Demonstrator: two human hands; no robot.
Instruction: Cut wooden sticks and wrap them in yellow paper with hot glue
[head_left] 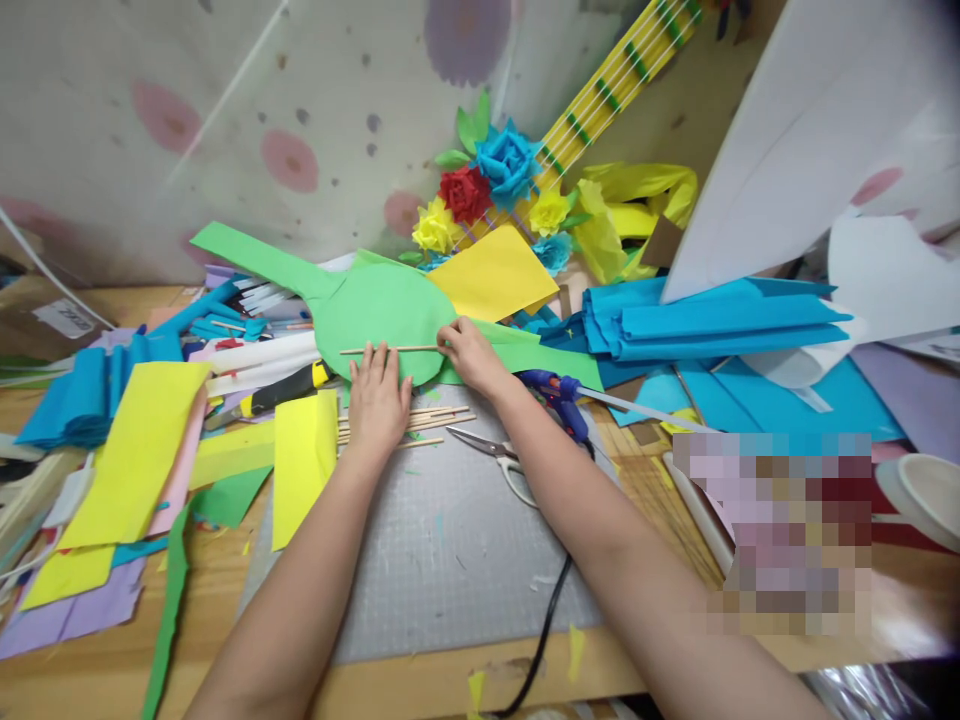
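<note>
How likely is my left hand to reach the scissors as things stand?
Probably yes, if your left hand leaves the stick: the scissors lie near on the mat, blades uncovered, handles partly hidden by your right forearm.

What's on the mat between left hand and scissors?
Head view: mostly the ends of several thin sticks, lying on the grey cutting mat between the left hand and the scissors.

At lower centre of the frame, the grey mat (442, 570) left room to pass. Loose sticks (427, 414) lay above that gap; scissors (495, 449) and a glue gun (559, 390) obstructed right of centre, a yellow sheet (302, 480) left of centre, a black cord (553, 607) lower down.
</note>
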